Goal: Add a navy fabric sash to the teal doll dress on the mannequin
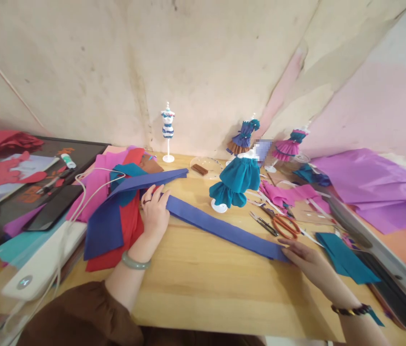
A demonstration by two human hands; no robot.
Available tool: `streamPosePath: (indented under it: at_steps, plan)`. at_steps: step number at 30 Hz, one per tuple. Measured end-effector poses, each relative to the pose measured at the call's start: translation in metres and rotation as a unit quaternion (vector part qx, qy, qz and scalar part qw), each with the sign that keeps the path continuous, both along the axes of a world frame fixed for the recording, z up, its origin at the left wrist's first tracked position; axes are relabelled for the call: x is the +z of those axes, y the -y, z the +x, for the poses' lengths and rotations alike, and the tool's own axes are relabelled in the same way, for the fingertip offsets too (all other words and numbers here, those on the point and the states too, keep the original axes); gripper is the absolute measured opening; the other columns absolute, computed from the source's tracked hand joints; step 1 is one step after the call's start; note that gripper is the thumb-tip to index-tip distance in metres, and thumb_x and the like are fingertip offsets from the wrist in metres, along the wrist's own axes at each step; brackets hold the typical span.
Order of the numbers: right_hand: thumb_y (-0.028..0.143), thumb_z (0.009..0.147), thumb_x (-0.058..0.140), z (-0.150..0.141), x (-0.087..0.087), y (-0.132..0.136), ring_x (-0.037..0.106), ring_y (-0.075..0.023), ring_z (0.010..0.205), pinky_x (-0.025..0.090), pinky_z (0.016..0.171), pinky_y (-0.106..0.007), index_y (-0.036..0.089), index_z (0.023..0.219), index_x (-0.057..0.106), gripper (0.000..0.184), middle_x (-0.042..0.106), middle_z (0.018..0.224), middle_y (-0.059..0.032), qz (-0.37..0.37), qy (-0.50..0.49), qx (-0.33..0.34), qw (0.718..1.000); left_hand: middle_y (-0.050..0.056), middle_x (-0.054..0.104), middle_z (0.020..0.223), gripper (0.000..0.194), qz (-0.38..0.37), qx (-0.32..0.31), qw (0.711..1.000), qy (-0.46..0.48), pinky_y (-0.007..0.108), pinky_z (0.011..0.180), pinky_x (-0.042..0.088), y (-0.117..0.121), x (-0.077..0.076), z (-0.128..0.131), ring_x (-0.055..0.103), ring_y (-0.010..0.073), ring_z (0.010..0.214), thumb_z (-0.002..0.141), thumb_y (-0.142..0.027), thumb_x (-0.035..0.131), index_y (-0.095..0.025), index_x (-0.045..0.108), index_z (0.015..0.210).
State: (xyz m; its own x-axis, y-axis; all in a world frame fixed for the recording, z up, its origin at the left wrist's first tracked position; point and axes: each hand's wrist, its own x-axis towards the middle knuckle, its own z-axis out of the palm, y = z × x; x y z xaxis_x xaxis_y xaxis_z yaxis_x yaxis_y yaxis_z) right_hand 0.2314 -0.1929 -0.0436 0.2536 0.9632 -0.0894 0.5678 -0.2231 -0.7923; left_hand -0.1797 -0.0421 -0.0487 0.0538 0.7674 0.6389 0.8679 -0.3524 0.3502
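Note:
A long, flat blue fabric strip lies slantwise over the table between my hands. My left hand has its bent fingers on the strip's far left end. At the other end, my right hand pinches the strip, thumb hidden from view. Behind it stands a small dress form in a teal ruffled skirt. Orange-handled scissors and dark thread snips rest just beyond my right hand. More blue fabric is folded left of my left hand, over red fabric.
Along the wall stand a white mini dress form and two dressed ones. A white power bank with a cable and a black phone lie left. A teal piece and purple fabric lie right.

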Motion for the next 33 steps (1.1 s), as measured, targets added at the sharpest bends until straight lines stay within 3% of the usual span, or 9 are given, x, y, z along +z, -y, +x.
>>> streamPosePath:
  at_steps: [3,7,14,18,23,29,33]
  plan:
    - [0.061,0.072,0.064,-0.003,-0.010,-0.002,0.061,-0.0211,0.065,0.051,0.063,-0.032,0.015,0.104,0.072,0.056,0.067,0.066,-0.0035,0.011,0.029,0.024,0.999,0.015,0.054,0.137,0.057,-0.036,-0.004,0.999,-0.022,0.061,0.107,0.031,0.001,-0.007,0.005,0.036,0.0365,0.136,0.069,0.002,0.046,-0.019,0.065,0.118]
    - [0.060,0.075,0.060,-0.008,-0.011,-0.003,0.062,-0.0215,0.066,0.050,0.062,-0.032,0.014,0.102,0.071,0.055,0.067,0.065,-0.0038,0.023,0.056,0.026,0.998,0.020,0.051,0.138,0.054,-0.055,-0.063,0.995,-0.046,0.060,0.110,0.030,0.002,-0.014,0.012,0.032,0.0364,0.139,0.071,0.005,0.042,-0.012,0.064,0.117]
    - [0.060,0.071,0.061,-0.011,-0.005,-0.007,0.066,-0.0251,0.067,0.053,0.061,-0.036,0.016,0.096,0.073,0.052,0.071,0.068,-0.0058,0.044,0.061,-0.001,0.997,0.013,0.059,0.129,0.053,0.005,-0.190,0.982,-0.017,0.049,0.105,0.043,0.010,-0.007,0.023,0.044,0.0269,0.131,0.071,0.008,0.038,-0.014,0.063,0.113]
    - [0.056,0.072,0.063,-0.033,0.003,-0.008,0.065,-0.0231,0.068,0.053,0.062,-0.034,0.017,0.097,0.072,0.047,0.072,0.073,-0.0060,0.036,0.016,0.028,0.999,0.009,0.065,0.119,0.039,0.035,-0.246,0.969,-0.004,0.044,0.103,0.046,0.021,-0.002,0.031,0.051,0.0235,0.123,0.082,-0.001,0.043,-0.016,0.064,0.111]
    - [0.053,0.080,0.059,-0.060,0.013,-0.012,0.061,-0.0182,0.063,0.051,0.059,-0.031,0.015,0.109,0.067,0.048,0.064,0.066,-0.0016,0.029,-0.040,0.072,0.996,0.008,0.069,0.111,0.026,-0.026,-0.317,0.947,-0.041,0.040,0.095,0.050,0.028,-0.006,0.040,0.059,0.0219,0.110,0.092,-0.019,0.048,-0.019,0.066,0.111]
    - [0.054,0.082,0.058,-0.096,0.027,-0.026,0.061,-0.0175,0.068,0.052,0.064,-0.032,0.015,0.112,0.065,0.050,0.063,0.073,-0.0022,0.035,-0.094,0.098,0.990,0.010,0.070,0.110,0.028,-0.072,-0.326,0.942,-0.042,0.043,0.094,0.049,0.029,-0.006,0.040,0.059,0.0242,0.107,0.092,-0.030,0.053,-0.017,0.067,0.112]
    - [0.048,0.083,0.058,-0.137,0.030,-0.042,0.061,-0.0172,0.070,0.051,0.067,-0.031,0.016,0.111,0.064,0.044,0.064,0.076,-0.0028,0.058,-0.144,0.139,0.978,0.011,0.069,0.113,0.041,-0.109,-0.359,0.927,0.002,0.043,0.095,0.048,0.034,-0.002,0.041,0.059,0.0250,0.110,0.088,-0.042,0.058,-0.019,0.062,0.121]
